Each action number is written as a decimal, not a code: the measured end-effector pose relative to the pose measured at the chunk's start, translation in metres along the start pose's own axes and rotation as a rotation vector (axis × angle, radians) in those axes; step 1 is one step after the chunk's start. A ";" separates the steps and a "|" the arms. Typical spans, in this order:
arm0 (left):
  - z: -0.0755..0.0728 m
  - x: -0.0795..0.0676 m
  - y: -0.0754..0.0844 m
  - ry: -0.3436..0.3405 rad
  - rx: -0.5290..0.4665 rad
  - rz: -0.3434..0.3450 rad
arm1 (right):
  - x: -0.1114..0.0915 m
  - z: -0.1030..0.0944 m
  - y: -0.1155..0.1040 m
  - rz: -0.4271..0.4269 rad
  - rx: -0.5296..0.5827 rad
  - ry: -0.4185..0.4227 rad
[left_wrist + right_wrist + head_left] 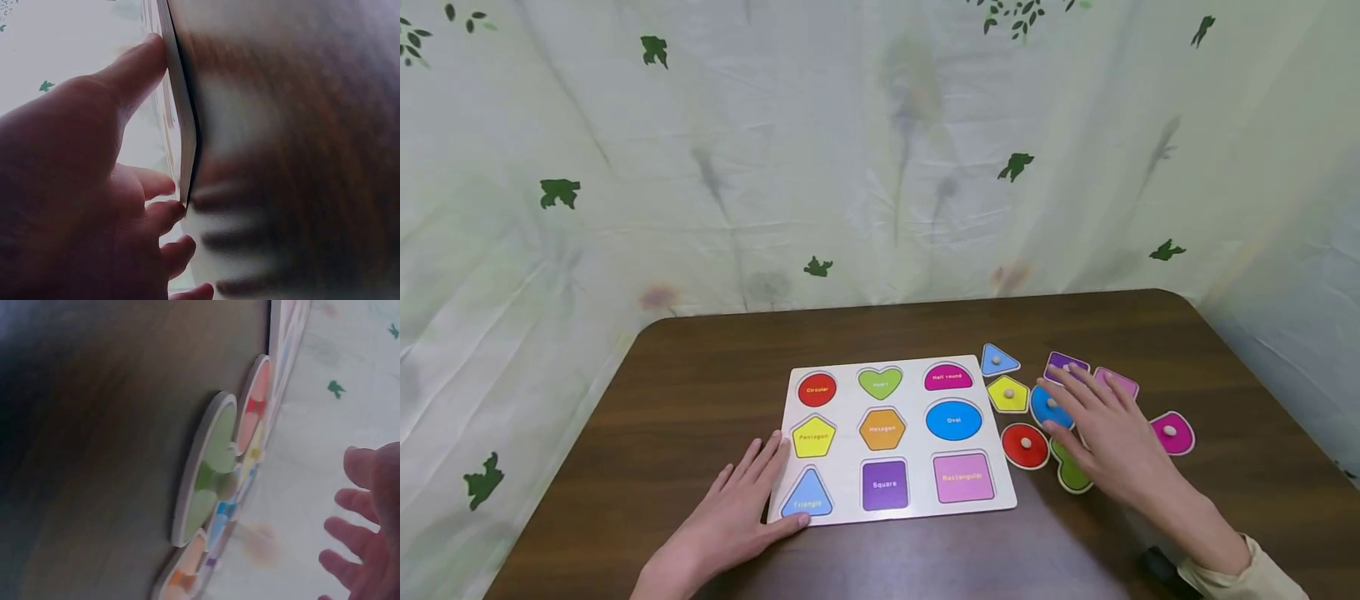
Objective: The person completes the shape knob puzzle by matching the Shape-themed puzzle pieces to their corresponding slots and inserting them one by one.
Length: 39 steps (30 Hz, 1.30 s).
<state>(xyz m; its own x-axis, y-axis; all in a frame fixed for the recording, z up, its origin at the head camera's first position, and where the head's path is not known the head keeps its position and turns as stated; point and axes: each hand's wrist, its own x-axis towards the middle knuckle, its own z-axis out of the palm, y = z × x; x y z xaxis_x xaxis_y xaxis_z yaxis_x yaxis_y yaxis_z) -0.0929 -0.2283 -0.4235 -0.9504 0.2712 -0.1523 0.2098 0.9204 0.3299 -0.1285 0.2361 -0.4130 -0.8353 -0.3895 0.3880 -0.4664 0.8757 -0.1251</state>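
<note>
A white shape puzzle board [847, 450] with printed, labelled shapes lies flat on the table. My left hand [733, 512] rests at its lower left corner, thumb on the board beside the blue triangle print, other fingers extended along the left edge. In the left wrist view the thumb touches the board's edge [186, 140]. Over the loose knobbed pieces on the right hovers my right hand [1123, 450], fingers spread and holding nothing. Below it are the green heart piece [1070, 471], blue oval piece [1049, 410] and purple square piece [1060, 360]. An orange piece [181, 578] shows only in the right wrist view.
Between board and right hand lie a red circle piece [1026, 447], yellow pentagon piece [1008, 396] and blue triangle piece [998, 362]. A pink rectangle piece [1123, 382] and magenta half-round piece [1174, 433] lie farther right. A leaf-patterned curtain [850, 167] hangs behind the brown table [715, 350].
</note>
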 end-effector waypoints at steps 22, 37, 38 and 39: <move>0.001 0.001 0.000 -0.008 -0.011 -0.005 | -0.003 0.012 0.011 0.147 0.463 -0.066; 0.001 0.002 0.000 0.004 -0.015 0.002 | -0.002 0.023 0.004 0.165 0.422 -0.134; 0.001 0.001 0.000 0.005 -0.015 0.004 | -0.001 0.023 0.004 0.170 0.420 -0.143; 0.001 0.001 0.000 0.007 -0.013 0.006 | -0.001 0.024 0.004 0.171 0.419 -0.150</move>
<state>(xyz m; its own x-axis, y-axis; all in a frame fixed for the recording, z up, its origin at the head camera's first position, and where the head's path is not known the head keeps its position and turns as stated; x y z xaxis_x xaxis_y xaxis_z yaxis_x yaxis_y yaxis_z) -0.0940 -0.2281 -0.4248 -0.9508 0.2745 -0.1435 0.2123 0.9149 0.3433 -0.1365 0.2331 -0.4360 -0.9288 -0.3138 0.1971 -0.3698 0.7525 -0.5450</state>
